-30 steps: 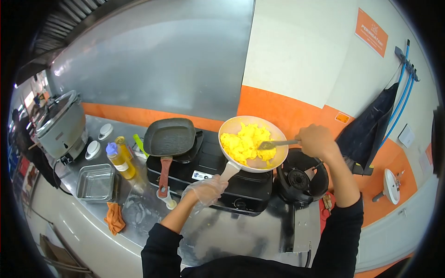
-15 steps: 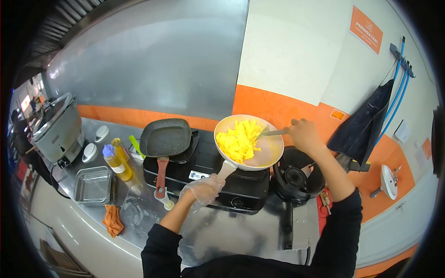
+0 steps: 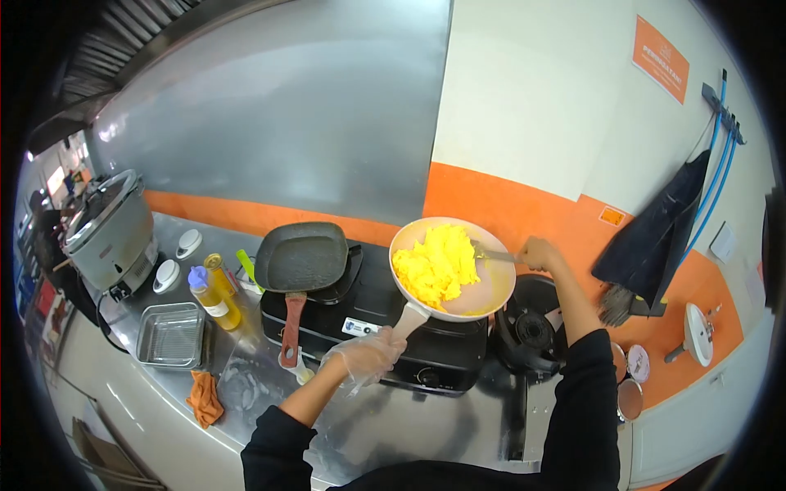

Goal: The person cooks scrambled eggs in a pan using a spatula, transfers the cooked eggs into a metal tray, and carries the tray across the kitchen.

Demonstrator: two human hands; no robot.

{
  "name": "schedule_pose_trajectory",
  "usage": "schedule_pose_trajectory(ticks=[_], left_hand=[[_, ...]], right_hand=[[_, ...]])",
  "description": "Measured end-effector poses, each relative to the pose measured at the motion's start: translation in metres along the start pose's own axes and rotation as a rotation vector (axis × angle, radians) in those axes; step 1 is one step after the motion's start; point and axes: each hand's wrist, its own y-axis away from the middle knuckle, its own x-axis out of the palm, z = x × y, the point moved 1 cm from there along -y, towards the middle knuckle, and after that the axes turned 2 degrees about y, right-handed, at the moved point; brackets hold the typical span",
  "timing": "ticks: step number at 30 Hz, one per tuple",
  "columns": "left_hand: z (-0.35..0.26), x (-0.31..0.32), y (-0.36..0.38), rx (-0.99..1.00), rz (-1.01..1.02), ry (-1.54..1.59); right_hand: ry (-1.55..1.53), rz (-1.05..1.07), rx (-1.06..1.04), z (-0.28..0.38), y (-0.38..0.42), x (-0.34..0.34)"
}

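My left hand (image 3: 372, 357), in a clear plastic glove, is closed around the pale handle of a light-coloured frying pan (image 3: 497, 282). Bright yellow scrambled eggs (image 3: 438, 266) lie heaped in the pan's left and middle part. From the right, my right hand (image 3: 537, 254) grips a grey spatula (image 3: 496, 256); its blade meets the right side of the eggs. The pan is over the right side of a black two-burner stove (image 3: 442, 348). To its left, a dark square pan (image 3: 301, 255) with a reddish-brown handle sits on the other burner.
Left on the steel counter are a rice cooker (image 3: 110, 237), a yellow squeeze bottle (image 3: 218, 304), a can (image 3: 218, 272), a clear tray (image 3: 171, 336) and an orange cloth (image 3: 205, 399). Another black burner (image 3: 532, 327) stands right of the stove. A dark apron (image 3: 655, 233) hangs on the wall.
The eggs are now gathered into a tighter heap. My right hand and the spatula appear slightly lower against the pan, and the whole camera view has shifted a little.
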Motion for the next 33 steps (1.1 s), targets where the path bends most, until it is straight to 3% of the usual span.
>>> schedule_pose_trajectory(ticks=[1,2,4,5,7,9,10,13,16,18,20,21,23,27,28,30,32,33], left_hand=[[0.011,0.003,-0.010,0.026,0.043,0.037],[0.019,0.003,-0.021,0.053,0.084,0.073],[0.016,0.001,-0.015,0.052,0.056,0.019],[0.035,0.003,-0.029,0.275,0.040,-0.142],[0.025,0.004,-0.016,0.487,0.041,-0.302],[0.000,0.000,0.000,0.063,0.024,-0.086],[-0.002,-0.002,0.000,0.057,0.030,-0.085],[0.001,-0.001,-0.002,0.059,-0.005,-0.168],[0.001,0.002,-0.001,-0.018,0.002,-0.049],[0.005,0.004,-0.005,-0.034,0.016,-0.005],[0.010,0.005,-0.006,0.171,0.015,-0.128],[0.007,0.006,-0.004,0.174,0.016,-0.132],[0.001,0.007,0.000,-0.006,-0.010,0.074],[0.033,0.012,-0.027,0.092,-0.059,0.054],[0.035,0.009,-0.026,0.330,-0.072,-0.092],[0.030,0.008,-0.022,0.566,-0.079,-0.245],[0.001,0.008,0.003,0.028,0.001,0.130],[0.007,0.007,0.000,0.022,0.001,0.123]], right_hand=[[-0.245,-0.070,-0.045,-0.005,0.001,0.004],[-0.239,-0.080,-0.055,-0.008,-0.003,0.006],[-0.268,-0.244,-0.328,-0.005,-0.011,0.016],[-0.271,-0.238,-0.334,-0.005,-0.015,0.024],[-0.366,-0.491,-0.479,0.004,0.000,0.032],[-0.212,-0.585,-0.535,0.013,0.034,0.028],[-0.057,-0.688,-0.592,0.021,0.057,0.021],[0.193,-0.681,-0.513,0.048,0.131,0.010],[0.232,-0.759,-0.516,0.051,0.181,-0.002],[0.233,-0.698,-0.427,0.046,0.205,-0.020],[0.159,-0.671,-0.393,0.039,0.223,-0.042],[0.077,-0.621,-0.363,0.036,0.230,-0.054],[0.036,-0.527,-0.345,0.035,0.239,-0.075],[-0.002,-0.257,-0.379,0.056,0.235,-0.092],[0.041,-0.151,-0.435,0.064,0.227,-0.086],[0.086,-0.155,-0.525,0.088,0.199,-0.061],[0.197,-0.186,-0.399,0.121,0.175,-0.038],[0.204,-0.235,-0.338,0.137,0.176,-0.040]])
